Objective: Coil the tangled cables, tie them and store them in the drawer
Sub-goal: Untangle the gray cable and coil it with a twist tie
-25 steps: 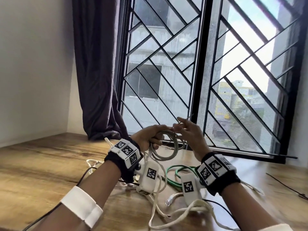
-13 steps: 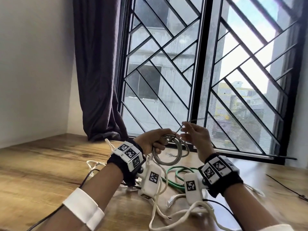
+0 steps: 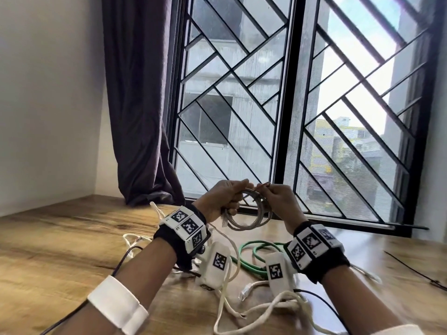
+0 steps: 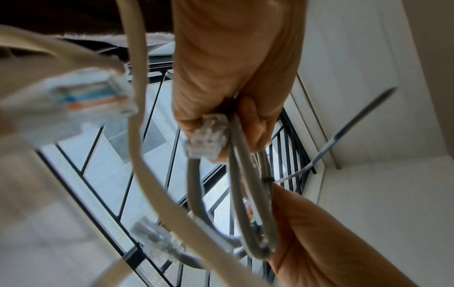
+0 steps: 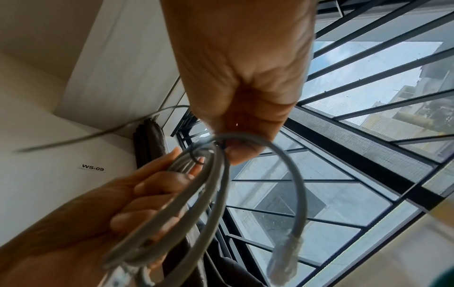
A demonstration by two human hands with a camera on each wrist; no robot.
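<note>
I hold a grey network cable coil (image 3: 251, 220) in the air in front of the window. My left hand (image 3: 229, 198) grips one side of the coil (image 4: 245, 194), fingers curled round the bunched loops and a clear connector (image 4: 209, 136). My right hand (image 3: 267, 193) pinches the top of the coil (image 5: 216, 194) where a thin black zip tie (image 5: 196, 156) loops round the strands. The tie's loose tail (image 4: 343, 134) sticks out to the side. A green cable (image 3: 251, 258) and a white cable (image 3: 242, 308) lie on the wooden table (image 3: 60, 250) below my wrists.
A spare black zip tie (image 3: 411, 268) lies on the table at the right. The barred window (image 3: 290, 117) stands close behind my hands, with a dark curtain (image 3: 140, 105) at its left. A white wall meets the table on the left.
Both hands have risen a little with the coil. My right hand has come in closer to the left, its fingers now curled tight at the tie instead of spread.
</note>
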